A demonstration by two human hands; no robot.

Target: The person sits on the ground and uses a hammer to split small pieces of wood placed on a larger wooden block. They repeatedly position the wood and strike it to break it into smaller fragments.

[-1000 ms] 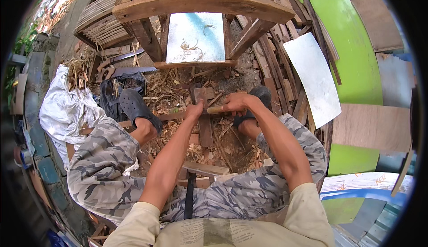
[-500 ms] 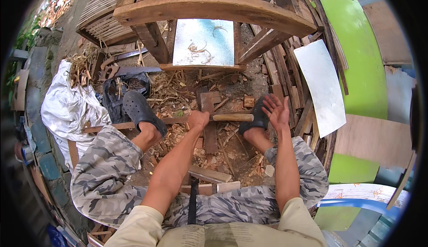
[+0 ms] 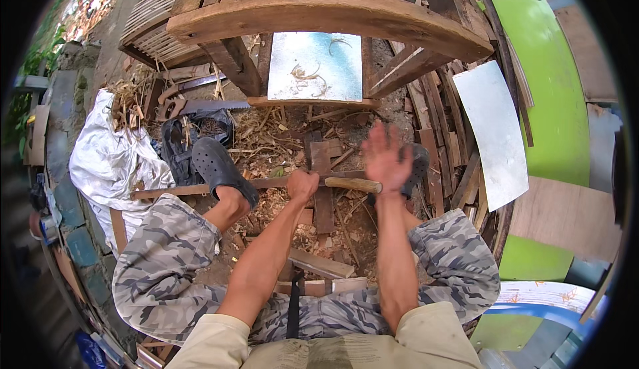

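Honestly, looks like the steadying step — left grip (image 3: 303,184) seemingly closed on the wooden strip (image 3: 271,183) crossing the short plank (image 3: 323,209), right grip (image 3: 388,161) open by the handle (image 3: 353,184) — next move calls for firm hold.

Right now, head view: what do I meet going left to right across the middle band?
White cloth → left clog → left hand → tan wooden handle → right hand → white panel → plywood sheet.

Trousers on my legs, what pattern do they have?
The trousers have a grey camouflage pattern, seen best in the head view.
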